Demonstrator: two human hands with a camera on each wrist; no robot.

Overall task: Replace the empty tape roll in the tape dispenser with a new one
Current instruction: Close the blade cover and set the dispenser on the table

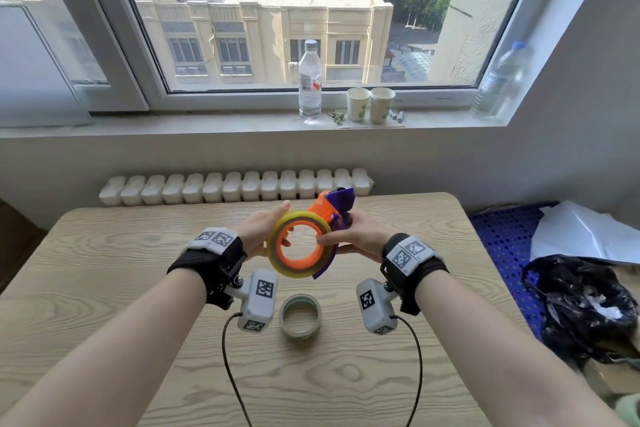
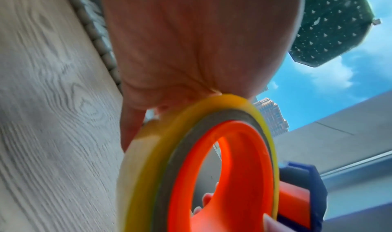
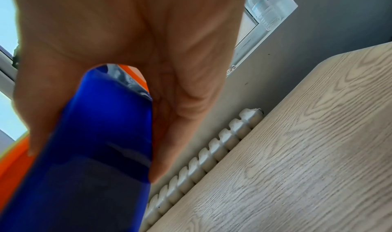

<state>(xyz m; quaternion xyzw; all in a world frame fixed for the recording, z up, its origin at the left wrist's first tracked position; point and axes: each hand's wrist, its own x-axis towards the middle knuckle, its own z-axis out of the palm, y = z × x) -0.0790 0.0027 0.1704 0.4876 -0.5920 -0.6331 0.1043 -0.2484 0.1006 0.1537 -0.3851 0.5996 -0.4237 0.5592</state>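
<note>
Fingers (image 1: 284, 206) of the left hand (image 1: 258, 229) curl round the yellow tape roll (image 1: 300, 244) sitting on the orange hub (image 1: 298, 246), while the right hand (image 1: 356, 236) grips the blue-and-orange tape dispenser (image 1: 334, 210), all held up above the bench (image 1: 138, 288). Looks light, rigid plastic; the roll's smooth and probably slippery, so I'd hold its outer rim. The spent cardboard core (image 1: 300, 317) lies on the woodgrain below.

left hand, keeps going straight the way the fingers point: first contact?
It is already there: the left hand holds the tape roll on the dispenser. Beyond those, probably the radiator under the window, though depth is unclear.
</note>
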